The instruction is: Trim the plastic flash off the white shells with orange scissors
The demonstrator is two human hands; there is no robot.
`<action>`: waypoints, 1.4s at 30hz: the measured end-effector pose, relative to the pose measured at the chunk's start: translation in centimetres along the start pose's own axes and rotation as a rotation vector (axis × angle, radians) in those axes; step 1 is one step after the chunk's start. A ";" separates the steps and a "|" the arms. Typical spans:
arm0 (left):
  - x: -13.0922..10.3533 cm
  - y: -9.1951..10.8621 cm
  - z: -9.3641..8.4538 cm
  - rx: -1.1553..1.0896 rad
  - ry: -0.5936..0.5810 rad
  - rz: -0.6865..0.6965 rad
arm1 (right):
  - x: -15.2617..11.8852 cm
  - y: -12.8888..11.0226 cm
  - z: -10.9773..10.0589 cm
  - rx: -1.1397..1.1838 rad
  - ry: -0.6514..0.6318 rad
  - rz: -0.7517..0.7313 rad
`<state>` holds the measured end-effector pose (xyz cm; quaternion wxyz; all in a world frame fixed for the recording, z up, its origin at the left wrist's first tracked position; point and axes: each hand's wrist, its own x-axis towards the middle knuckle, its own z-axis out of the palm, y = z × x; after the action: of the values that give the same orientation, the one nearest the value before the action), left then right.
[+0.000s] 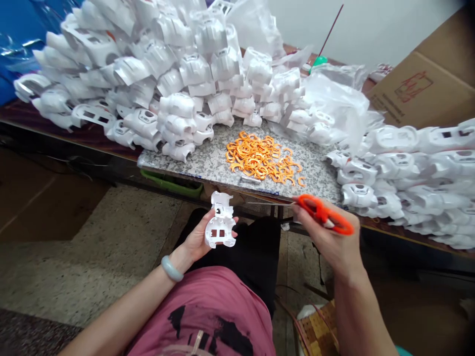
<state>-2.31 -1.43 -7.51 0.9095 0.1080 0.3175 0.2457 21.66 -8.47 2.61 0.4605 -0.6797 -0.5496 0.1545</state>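
Observation:
My left hand (200,236) grips a white molded plastic shell (221,225) above my lap, its hollow inside with two square holes facing up. In my right hand (337,242) is a pair of scissors (324,215) with orange handles; the thin blades point left toward the shell, apart from it. Just beyond both hands, a loose heap of small orange curved clips (256,155) lies on the speckled stone slab (315,173). A short metal piece (250,180) rests at the heap's near edge.
White shells (178,116) are stacked high at the back and left, with more shells (393,168) at the right. Clear plastic bags (326,99) lie between. A cardboard box (423,74) stands back right. A green bin (170,184) sits under the slab, a woven stool (319,326) below right.

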 end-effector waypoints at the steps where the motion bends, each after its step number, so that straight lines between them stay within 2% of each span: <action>1: -0.1 0.1 -0.2 0.001 0.009 -0.003 | 0.2 0.6 -0.1 0.057 0.104 0.063; 4: -0.4 0.3 -0.4 0.005 0.009 -0.012 | 0.9 2.5 0.4 0.230 0.298 0.249; 8: -0.5 0.4 -0.3 0.007 -0.018 -0.021 | 1.6 3.9 1.5 0.328 0.350 0.388; 16: -0.8 0.3 -0.1 0.012 -0.078 -0.030 | 2.0 4.4 2.0 0.365 0.350 0.434; 31: -0.9 0.2 0.1 0.110 -0.068 -0.020 | 2.3 5.2 2.2 0.410 0.305 0.443; 35: -1.0 0.4 0.5 0.367 -0.050 0.026 | 2.5 5.9 2.5 0.312 0.241 0.378; 40: -1.2 1.7 2.1 1.030 -0.086 0.137 | 2.9 6.3 1.4 -0.224 0.095 0.100; 42: -1.5 2.3 2.8 1.256 -0.063 0.243 | 2.9 5.7 1.0 -0.328 0.066 0.036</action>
<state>-2.44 -0.32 -3.74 0.6476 0.6625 0.3596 0.1111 25.43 -5.31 -1.59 0.3583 -0.7602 -0.5397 0.0488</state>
